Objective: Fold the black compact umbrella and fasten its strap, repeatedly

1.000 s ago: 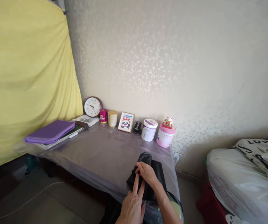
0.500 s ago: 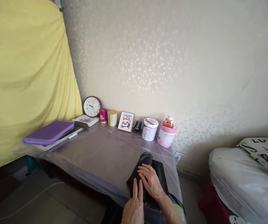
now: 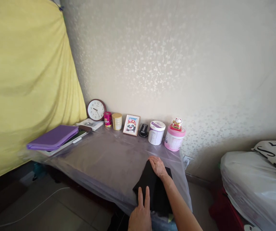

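Note:
A piece of folded black material [image 3: 152, 187] lies on the near right part of the table. Whether it is cloth or thin plastic I cannot tell. My right hand [image 3: 157, 166] rests flat on its far end, fingers stretched out close together, the forearm crossing its right side. On the near part, my left hand [image 3: 141, 213] points forward with two fingers spread in a V, their tips touching the black material; its other fingers are hidden. A small yellow-green patch [image 3: 170, 218] shows at the near edge, beside my right forearm.
Along the wall stand a clock [image 3: 96, 109], a photo frame [image 3: 131, 125], a white tub [image 3: 156, 133] and a pink tub [image 3: 174, 138] topped by a cat figurine. A purple folder [image 3: 53, 137] lies at the left of the plastic-covered table [image 3: 99, 160]. Bulky bedding [image 3: 255, 176] stands at right.
My right hand has slid forward to the far end of the black material, which now lies flatter; its raised roll there is gone. My left hand has stayed near its place, fingers wider apart.

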Tool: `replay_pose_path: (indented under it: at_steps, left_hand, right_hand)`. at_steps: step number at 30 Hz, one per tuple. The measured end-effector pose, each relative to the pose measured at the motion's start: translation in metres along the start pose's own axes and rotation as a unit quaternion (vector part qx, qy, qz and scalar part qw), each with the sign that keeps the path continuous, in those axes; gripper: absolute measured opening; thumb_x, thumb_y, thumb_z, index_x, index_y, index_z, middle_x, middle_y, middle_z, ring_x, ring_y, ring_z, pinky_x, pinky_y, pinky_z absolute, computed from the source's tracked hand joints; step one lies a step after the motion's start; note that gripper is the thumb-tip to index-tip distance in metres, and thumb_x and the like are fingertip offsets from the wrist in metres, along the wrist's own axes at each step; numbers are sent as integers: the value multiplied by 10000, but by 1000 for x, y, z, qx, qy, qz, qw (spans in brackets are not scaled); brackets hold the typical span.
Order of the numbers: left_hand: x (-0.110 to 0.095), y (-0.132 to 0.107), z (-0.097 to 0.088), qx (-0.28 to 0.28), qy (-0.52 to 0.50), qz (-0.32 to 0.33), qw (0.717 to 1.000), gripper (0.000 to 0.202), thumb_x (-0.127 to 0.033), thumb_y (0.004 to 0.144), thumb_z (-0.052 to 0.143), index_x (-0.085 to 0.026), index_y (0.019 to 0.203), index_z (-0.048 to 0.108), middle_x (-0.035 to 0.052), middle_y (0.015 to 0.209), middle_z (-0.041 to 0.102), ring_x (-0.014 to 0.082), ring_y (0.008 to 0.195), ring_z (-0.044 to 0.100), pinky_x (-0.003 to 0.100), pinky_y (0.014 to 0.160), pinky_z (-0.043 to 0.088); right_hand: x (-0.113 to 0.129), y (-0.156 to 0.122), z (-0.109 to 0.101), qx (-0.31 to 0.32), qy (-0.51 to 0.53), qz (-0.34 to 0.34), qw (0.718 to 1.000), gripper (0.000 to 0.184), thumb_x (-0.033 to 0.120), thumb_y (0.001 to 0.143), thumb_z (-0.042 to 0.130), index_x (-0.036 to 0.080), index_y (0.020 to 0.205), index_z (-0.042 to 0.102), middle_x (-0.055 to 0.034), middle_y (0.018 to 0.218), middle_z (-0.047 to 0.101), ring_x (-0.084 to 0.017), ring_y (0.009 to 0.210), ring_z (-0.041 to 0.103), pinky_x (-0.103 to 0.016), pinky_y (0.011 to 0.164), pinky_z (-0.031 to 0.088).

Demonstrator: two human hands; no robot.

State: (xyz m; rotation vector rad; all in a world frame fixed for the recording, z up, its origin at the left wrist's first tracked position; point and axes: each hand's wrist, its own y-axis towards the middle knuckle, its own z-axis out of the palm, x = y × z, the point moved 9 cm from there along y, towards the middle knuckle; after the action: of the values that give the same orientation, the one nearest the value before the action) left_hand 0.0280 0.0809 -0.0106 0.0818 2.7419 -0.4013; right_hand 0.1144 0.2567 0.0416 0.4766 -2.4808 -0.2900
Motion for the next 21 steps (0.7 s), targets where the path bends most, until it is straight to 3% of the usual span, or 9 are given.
replay_pose_path:
  at_steps: [3, 6, 9, 12, 18, 21]
  left_hand:
    - [-1, 0, -1, -1, 12, -7, 1000, 842, -32, 717, 387, -289, 1365, -87, 143, 1470, 2, 234, 865, 631, 315, 699, 480]
    - [-1, -1, -3, -5, 9, -6, 1000, 817, -25, 724, 359, -287, 1365, -75, 145, 1469, 17, 229, 856, 632, 305, 687, 474]
    - [-2, -4, -5, -15, -5, 4, 1000, 777, -21, 744, 316, -287, 1365, -70, 142, 1470, 33, 213, 874, 629, 276, 689, 461]
    - [-1, -8, -9, -34, 5, 7, 999, 749, -9, 756, 284, -259, 1371, -62, 162, 1466, 47, 198, 866, 630, 270, 694, 458]
    - [-5, -13, -15, -49, 10, 23, 998, 725, -33, 779, 317, -208, 1384, -42, 205, 1450, 123, 193, 888, 624, 255, 708, 461]
    - [-3, -14, -16, -53, 12, 14, 998, 716, -39, 786, 321, -212, 1388, -25, 199, 1448, 141, 193, 919, 615, 241, 720, 457]
  right_hand:
    - [-15, 7, -5, -16, 20, 55, 998, 270, 281, 868, 389, 225, 930, 646, -33, 1026, 653, -160, 1000, 559, -303, 929, 355]
    - [-36, 1, -25, -64, 19, 108, 992, 268, 274, 852, 388, 193, 911, 636, -75, 995, 655, -185, 1014, 559, -328, 936, 351]
    - [-64, -24, -53, -110, 27, 175, 978, 301, 301, 834, 367, 174, 945, 616, -107, 1036, 636, -216, 1025, 556, -357, 917, 372]
    - [-87, -61, -71, -123, 48, 230, 964, 354, 357, 827, 325, 172, 907, 616, -104, 933, 663, -226, 913, 611, -353, 808, 446]
    - [-94, -115, -54, -55, 230, 318, 918, 347, 451, 772, 384, 182, 789, 603, -39, 719, 646, -167, 629, 616, -252, 505, 475]
    - [-81, -122, -53, -52, 236, 318, 917, 372, 485, 753, 412, 177, 798, 615, -13, 633, 603, -155, 561, 567, -231, 433, 433]
